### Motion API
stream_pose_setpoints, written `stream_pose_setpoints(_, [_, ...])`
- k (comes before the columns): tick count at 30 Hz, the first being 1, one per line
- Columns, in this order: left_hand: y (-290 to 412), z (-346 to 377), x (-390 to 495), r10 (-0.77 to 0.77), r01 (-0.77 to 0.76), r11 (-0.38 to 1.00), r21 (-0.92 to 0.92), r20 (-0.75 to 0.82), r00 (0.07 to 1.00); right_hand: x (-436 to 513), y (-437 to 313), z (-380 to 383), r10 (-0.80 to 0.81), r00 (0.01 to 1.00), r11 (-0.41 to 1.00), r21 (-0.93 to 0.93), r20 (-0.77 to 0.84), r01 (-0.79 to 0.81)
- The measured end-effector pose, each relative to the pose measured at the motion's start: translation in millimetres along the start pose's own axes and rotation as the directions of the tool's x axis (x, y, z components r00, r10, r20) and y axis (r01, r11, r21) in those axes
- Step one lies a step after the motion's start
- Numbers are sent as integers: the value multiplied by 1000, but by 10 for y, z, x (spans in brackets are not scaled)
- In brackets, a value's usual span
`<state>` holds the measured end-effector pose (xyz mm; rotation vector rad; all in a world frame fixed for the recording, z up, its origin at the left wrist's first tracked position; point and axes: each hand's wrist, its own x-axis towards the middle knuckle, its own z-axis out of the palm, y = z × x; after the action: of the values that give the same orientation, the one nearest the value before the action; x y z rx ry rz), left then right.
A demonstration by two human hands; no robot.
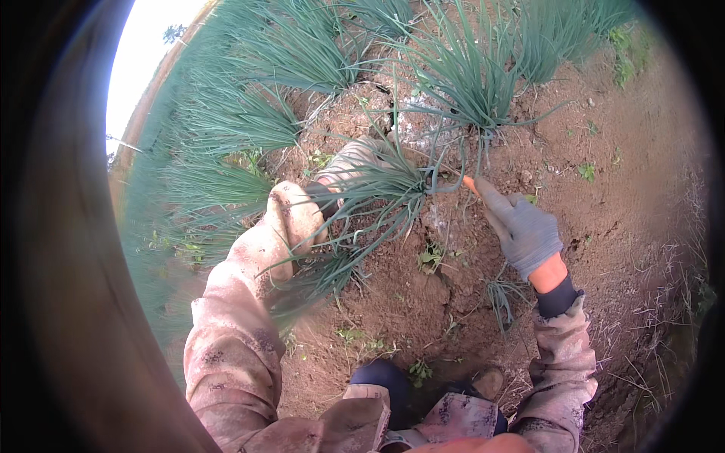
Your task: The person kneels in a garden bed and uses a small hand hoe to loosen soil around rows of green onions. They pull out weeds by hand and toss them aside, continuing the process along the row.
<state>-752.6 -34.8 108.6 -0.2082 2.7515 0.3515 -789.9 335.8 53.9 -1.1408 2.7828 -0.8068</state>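
Note:
My left hand, in a striped knit glove, reaches behind a clump of green onion plants; the leaves hide its fingers, so its hold cannot be told. My right hand, in a grey glove with an orange cuff, is closed on an orange-handled tool. The tool points left toward the base of that clump, and its far end is hard to make out. Just above the hands stands another large onion clump rooted in reddish soil.
Dense rows of onion plants stretch along the left and top. Below the hands are a small clump, a wilted tuft and cracked soil with small weeds. Dark footwear shows at the bottom; dry grass lies at the right.

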Motion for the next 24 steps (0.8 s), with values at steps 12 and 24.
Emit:
stream_pose_setpoints(12, [-138, 202, -311, 121, -100, 966, 237, -74, 990, 16, -190, -163, 48, 993, 999, -27, 110, -45])
stream_pose_setpoints(24, [-1, -213, -516, 137, -145, 981, 129, 74, 988, 566, -472, -863, -7, 928, 989, -133, 373, 61])
